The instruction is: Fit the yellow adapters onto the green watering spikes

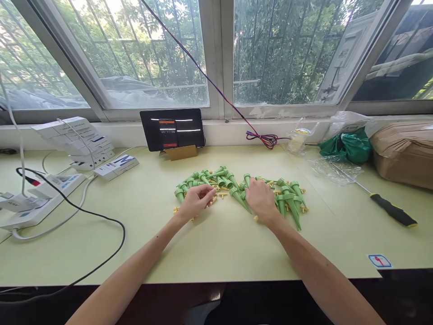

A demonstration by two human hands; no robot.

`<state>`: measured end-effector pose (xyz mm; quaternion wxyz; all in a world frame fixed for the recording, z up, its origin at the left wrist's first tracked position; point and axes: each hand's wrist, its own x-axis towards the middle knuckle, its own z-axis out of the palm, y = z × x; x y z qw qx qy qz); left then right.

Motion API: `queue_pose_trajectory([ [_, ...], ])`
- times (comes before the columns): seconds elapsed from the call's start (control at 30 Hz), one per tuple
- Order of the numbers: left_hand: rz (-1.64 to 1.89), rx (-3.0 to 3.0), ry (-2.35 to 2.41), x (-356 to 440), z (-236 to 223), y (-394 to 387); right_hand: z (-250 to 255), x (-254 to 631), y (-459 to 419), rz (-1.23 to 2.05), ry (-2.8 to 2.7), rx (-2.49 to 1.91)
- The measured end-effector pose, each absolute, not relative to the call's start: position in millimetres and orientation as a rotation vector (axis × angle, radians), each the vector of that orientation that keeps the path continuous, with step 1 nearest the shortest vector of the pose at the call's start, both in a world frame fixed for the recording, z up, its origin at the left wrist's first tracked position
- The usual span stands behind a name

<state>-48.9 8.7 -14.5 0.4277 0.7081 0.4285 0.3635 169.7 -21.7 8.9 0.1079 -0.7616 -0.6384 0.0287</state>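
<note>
My left hand [196, 201] is at the left part of a pile of green plastic watering spikes, its thumb and fingers curled together in a pinch. Small yellow T-shaped valves [222, 195] lie by its fingertips; whether one is in the pinch cannot be made out. Over the right part of the pile is my right hand [260, 197], back upward, with its fingers pointing down and hidden. A green watering spike [247, 179] shows just beyond its knuckles, and another green spike [239, 199] lies to its left. More capped spikes [291, 198] lie to its right.
A tablet [189, 131] leans on a cardboard stand [183, 153] behind the pile. To the left are a power strip [43, 198], cables and white boxes [117, 167]. A screwdriver [394, 210], a green bag [347, 146] and a brown parcel [402, 155] lie to the right.
</note>
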Motion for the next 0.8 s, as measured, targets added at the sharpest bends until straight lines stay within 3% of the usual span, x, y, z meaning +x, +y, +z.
queue_pose_trajectory([
  [0.3, 0.92, 1.767, 1.079, -48, -13, 9, 9, 168, -23, 0.03, -1.854, -2.226],
  [0.5, 0.959, 1.799, 1.102, -48, -11, 9, 6, 164, -24, -0.05, -1.868, -1.921],
  [0.8, 1.084, 2.156, 1.307, -52, -10, 13, -24, 131, -34, 0.316, -2.218, -1.285],
])
